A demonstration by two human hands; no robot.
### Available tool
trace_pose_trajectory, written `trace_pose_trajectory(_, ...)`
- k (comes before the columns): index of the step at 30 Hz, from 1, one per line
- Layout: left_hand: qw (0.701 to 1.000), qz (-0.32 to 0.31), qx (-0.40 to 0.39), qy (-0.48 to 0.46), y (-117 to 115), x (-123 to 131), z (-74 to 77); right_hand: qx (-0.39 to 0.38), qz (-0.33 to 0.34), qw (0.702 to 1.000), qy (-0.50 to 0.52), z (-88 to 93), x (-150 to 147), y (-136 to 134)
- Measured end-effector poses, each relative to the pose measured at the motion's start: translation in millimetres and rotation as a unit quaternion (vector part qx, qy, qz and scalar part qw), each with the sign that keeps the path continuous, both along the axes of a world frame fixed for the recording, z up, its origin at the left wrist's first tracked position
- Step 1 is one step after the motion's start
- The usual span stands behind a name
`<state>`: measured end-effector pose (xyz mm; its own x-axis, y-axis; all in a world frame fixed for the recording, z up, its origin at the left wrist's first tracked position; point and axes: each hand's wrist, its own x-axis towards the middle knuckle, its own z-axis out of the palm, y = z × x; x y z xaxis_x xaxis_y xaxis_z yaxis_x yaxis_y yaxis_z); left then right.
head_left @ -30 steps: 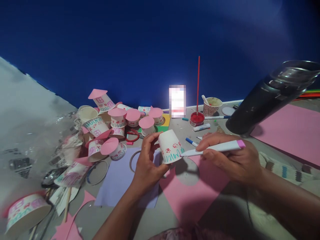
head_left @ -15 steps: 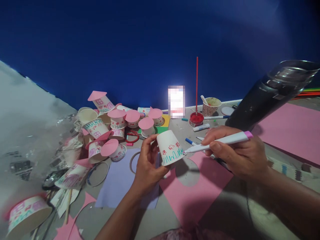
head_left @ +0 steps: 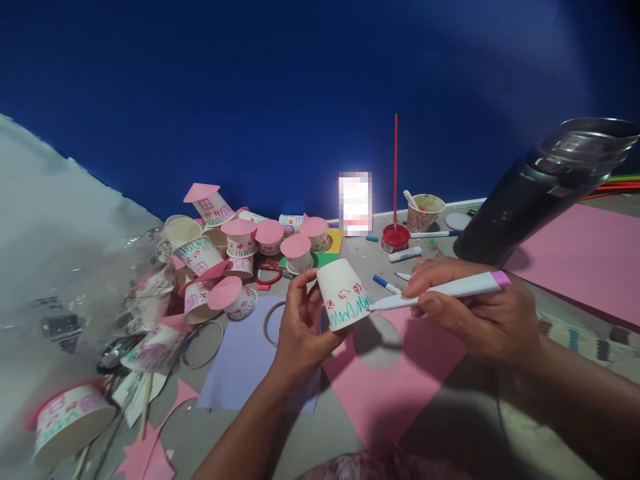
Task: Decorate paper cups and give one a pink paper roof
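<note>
Paper cup point(head_left: 344, 280) grasped in left hand point(head_left: 303, 330), mouth down, base leaning left, held above the pink sheet's point(head_left: 385, 400) left edge. Right hand point(head_left: 465, 313) grips a white marker point(head_left: 445, 290), long axis nearly crosswise, tip leftward at cup's lower right, near rim; contact unclear.

The held cup point(head_left: 340, 283) looked like matt paper, the marker point(head_left: 467, 286) smooth plastic, the flask point(head_left: 530, 195) glossy.

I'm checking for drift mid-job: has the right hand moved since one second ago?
Yes: the right hand, holding the white marker, has shifted slightly rightward in the picture, judged against the red pot.
</note>
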<state>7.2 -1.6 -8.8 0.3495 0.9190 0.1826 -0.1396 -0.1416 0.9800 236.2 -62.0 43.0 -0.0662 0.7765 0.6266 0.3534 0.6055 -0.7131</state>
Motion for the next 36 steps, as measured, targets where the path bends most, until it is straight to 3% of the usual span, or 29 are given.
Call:
trace_pose_trajectory(6,1.0,0.0,-0.001,-0.01,0.8,1.0,-5.7,-0.004,0.008,1.0,-0.011,2.0,1.6,1.1)
trace_pose_trajectory(11,0.999,-0.021,-0.027,-0.042,3.4,0.4,-6.2,-0.007,-0.04,0.998,0.056,0.5,4.8,-0.1)
trace_pose_trajectory(14,0.998,-0.019,-0.039,-0.043,4.1,0.0,-5.3,-0.028,-0.031,0.996,0.076,-0.2,4.1,-0.3)
trace_pose_trajectory(22,0.997,-0.009,-0.051,-0.05,1.8,2.4,-1.8,-0.026,0.003,0.999,0.047,3.1,-0.9,1.3)
trace_pose_trajectory(36,0.99,-0.001,-0.119,-0.074,2.8,-3.0,-11.9,-0.016,-0.027,0.998,0.052,8.7,-0.5,2.0)
